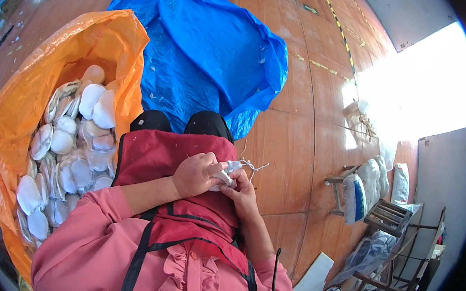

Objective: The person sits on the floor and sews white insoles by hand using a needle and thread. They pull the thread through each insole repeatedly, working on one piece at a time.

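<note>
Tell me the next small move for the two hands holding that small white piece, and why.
Probably draw the loose white threads clear: both the left hand and right hand grip the small white fabric piece over the red apron, with threads trailing from its right side.

Glossy brown floor (301,147) at right; crinkled shiny plastic orange sack (15,105) at left, blue sheet (209,46) at top; matt red cloth apron (164,155) at centre.

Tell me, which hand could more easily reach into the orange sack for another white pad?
Probably the left hand. The orange sack of white pads sits open on the person's left side, close to that arm. The right hand lies farther away and would have to cross the body. Both hands now grip one small white piece.
</note>
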Demonstrator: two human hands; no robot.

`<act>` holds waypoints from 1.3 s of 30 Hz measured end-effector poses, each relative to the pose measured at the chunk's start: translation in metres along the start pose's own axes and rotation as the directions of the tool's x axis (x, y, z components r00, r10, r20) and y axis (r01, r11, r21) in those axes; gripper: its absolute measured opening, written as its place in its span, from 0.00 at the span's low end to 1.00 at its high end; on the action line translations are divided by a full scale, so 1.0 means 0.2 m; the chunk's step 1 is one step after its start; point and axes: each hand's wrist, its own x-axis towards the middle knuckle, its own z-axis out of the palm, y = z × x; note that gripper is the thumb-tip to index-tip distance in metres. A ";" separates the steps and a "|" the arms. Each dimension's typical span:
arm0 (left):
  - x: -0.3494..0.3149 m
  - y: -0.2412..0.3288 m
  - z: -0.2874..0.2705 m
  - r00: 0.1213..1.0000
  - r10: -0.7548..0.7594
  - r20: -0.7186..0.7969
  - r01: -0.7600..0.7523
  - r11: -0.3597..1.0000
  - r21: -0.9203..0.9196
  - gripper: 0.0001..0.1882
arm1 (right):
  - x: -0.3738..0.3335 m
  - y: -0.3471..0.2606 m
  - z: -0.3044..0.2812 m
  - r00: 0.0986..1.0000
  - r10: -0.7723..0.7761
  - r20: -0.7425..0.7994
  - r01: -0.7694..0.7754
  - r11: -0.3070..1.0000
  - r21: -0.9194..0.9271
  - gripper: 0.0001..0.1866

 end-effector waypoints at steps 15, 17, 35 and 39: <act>0.06 0.03 0.01 0.959 -0.273 -0.075 0.266 0.960 -0.084 0.08 | 0.10 -0.01 0.02 0.965 -0.260 -0.027 0.204 0.814 -0.544 0.22; 0.07 0.00 0.01 0.949 -0.315 -0.035 0.303 0.935 -0.183 0.08 | 0.10 -0.06 0.02 0.968 -0.251 0.004 0.205 0.779 -0.593 0.21; 0.07 0.05 -0.08 0.975 -0.189 0.119 0.206 0.968 -0.145 0.15 | 0.09 -0.11 -0.01 0.994 -0.038 -0.107 -0.007 0.920 -0.392 0.16; 0.10 -0.01 -0.18 0.829 -0.285 0.481 0.502 0.758 -0.417 0.23 | 0.06 -0.07 -0.02 0.990 -0.084 -0.110 0.045 0.949 -0.313 0.15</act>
